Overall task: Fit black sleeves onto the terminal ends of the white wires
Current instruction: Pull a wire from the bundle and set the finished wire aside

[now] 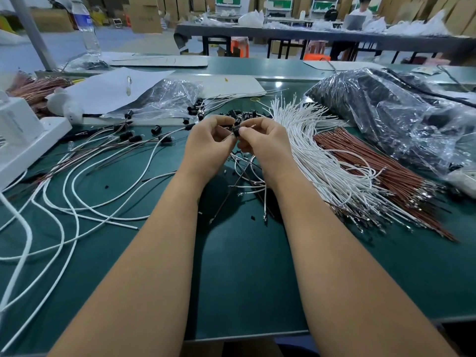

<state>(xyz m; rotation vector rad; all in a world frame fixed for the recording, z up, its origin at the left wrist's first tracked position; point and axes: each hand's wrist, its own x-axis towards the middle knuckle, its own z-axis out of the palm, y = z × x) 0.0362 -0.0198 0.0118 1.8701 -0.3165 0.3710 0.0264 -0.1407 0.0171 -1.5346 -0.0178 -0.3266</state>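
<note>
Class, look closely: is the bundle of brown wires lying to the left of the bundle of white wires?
No: the brown wires lie to the right of the white wires on the green table.

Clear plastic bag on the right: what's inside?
The clear plastic bag holds a dark mass, apparently black parts, but crinkles and glare hide what they are. Brown wires lie beside it, outside.

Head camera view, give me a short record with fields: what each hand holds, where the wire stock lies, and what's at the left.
left hand: pinches a thin wire
right hand: pinches a black sleeve
white wires: fanned bundle, right of hands
brown wires: bundle beside the white ones
left side: sleeved wires spread on green mat
</note>
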